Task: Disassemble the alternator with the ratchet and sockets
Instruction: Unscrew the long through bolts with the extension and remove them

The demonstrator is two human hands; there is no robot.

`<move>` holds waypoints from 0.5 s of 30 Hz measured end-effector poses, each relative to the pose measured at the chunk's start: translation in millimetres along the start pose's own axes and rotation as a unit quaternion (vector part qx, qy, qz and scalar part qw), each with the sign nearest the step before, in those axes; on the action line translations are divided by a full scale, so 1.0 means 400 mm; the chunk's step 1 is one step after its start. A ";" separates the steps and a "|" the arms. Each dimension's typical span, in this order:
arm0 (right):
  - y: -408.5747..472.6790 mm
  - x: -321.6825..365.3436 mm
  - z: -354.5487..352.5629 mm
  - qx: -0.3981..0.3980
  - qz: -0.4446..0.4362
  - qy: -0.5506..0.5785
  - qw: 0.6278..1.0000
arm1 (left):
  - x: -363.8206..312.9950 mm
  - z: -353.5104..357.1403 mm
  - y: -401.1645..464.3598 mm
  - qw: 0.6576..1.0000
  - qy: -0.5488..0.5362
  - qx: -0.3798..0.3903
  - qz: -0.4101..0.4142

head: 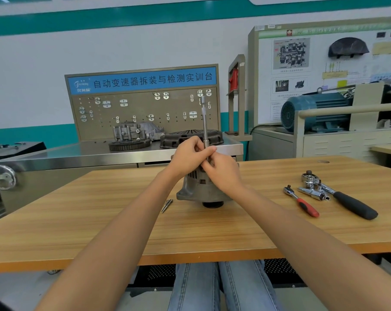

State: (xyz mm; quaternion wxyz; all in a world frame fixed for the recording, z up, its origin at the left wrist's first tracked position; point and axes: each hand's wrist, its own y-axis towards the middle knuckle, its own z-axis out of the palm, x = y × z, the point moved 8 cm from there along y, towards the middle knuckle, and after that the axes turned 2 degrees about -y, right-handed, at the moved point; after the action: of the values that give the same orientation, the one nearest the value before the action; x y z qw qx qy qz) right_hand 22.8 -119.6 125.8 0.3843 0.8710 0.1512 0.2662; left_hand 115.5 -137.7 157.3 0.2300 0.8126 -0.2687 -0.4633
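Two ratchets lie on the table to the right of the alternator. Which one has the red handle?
The smaller ratchet, the one lying nearer the alternator. The larger ratchet beyond it, further right, has a black grip and sockets clustered by its head.

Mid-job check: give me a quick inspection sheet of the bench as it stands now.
Surface: wooden table, bare grain around the work.
Job's things: alternator at centre; extension bar upright above it; red-handled ratchet, black-handled ratchet and sockets to the right.
Clutter: two loose bolts beside the alternator.
Grippers: left hand and right hand both grip the bar's base.
Cables: nothing seen.
Surroundings: pegboard bench, blue motor.
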 end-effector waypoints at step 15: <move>-0.005 0.013 -0.002 -0.002 0.010 -0.029 1.000 | 0.000 0.001 -0.010 1.000 0.015 -0.013 0.013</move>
State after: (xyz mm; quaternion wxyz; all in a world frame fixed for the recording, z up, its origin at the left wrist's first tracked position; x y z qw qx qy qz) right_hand 26.5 -115.4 126.6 0.3877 0.8789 0.1310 0.2449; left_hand 115.9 -134.9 154.6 0.2510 0.8125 -0.2698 -0.4518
